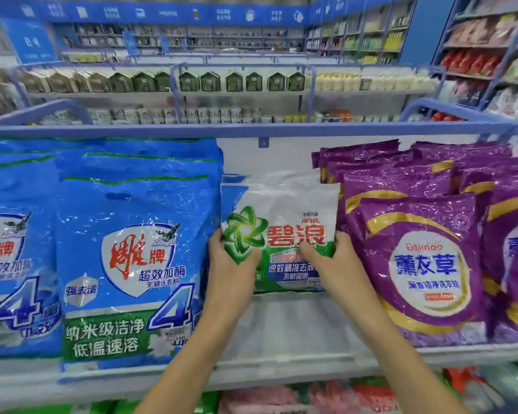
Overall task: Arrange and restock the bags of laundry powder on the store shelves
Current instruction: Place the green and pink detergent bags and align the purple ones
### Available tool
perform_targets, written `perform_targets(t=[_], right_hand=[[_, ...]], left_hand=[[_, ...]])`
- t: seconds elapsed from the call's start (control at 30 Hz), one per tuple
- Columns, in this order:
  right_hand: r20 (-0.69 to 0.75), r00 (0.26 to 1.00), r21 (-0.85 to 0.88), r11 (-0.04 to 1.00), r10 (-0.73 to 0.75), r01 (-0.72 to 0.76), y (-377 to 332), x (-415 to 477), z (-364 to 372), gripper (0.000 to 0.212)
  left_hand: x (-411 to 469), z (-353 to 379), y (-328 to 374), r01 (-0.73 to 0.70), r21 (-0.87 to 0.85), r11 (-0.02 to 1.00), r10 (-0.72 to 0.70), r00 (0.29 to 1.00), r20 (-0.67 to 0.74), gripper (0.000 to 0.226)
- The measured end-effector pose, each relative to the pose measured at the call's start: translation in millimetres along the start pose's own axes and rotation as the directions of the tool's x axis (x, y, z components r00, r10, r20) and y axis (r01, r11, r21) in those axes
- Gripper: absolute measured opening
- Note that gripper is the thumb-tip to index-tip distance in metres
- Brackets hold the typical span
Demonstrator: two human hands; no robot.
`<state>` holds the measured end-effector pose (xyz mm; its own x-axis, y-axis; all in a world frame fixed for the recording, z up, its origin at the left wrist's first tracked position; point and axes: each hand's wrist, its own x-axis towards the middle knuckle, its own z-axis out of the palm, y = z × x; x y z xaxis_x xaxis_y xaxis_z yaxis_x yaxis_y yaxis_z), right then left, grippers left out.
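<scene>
The left hand [232,261] grips the lower left corner of the white-and-green bag [281,216], thumb on the printed front and the other fingers hidden behind it. Left of that bag, the blue bags [126,258] stand in packed rows, fronts facing out, the nearest just beside it. The bag itself stands roughly upright in the narrow gap, its bottom edge seemingly on the shelf [296,333], with what looks like another pale bag close behind it. The right hand [338,264] clamps the bag's lower right corner, thumb across the front. Right of the bag, the purple bags [416,264] fill their section in overlapping rows, touching or nearly touching it. By this view the flanking sections look stocked and faced, while the middle one holds few bags and shows bare shelf in front of the bag, so that section probably needs filling and the bag needs its final position.
</scene>
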<state>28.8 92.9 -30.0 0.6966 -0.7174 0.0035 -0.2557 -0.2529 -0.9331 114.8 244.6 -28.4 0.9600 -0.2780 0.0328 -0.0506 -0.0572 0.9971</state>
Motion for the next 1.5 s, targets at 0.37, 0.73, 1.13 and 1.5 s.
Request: perform_targets(t=[0.37,0.73,1.13,1.5], right_hand=[[0.037,0.987,-0.563,0.813,-0.156,0.15,16,-17,8,0.057],[0.119,0.971,-0.519,0.821,-0.206,0.238,28,-9,5,0.083],[0.252,0.913,-0.484,0.775,-0.321,0.407,28,-34,-19,0.077],[0.293,0.883,-0.576,0.669,-0.366,0.469,30,-154,-88,0.06]], left_hand=[[-11,6,-23,-0.089,0.675,0.732,0.092,0.995,0.031,0.086],[-25,15,-28,-0.038,0.713,0.7,0.125,0.99,-0.07,0.069],[-58,-15,-20,-0.181,0.866,0.465,0.054,0.983,0.177,0.076],[-186,-58,-7,-0.367,0.886,0.283,0.114,0.93,0.349,0.07]])
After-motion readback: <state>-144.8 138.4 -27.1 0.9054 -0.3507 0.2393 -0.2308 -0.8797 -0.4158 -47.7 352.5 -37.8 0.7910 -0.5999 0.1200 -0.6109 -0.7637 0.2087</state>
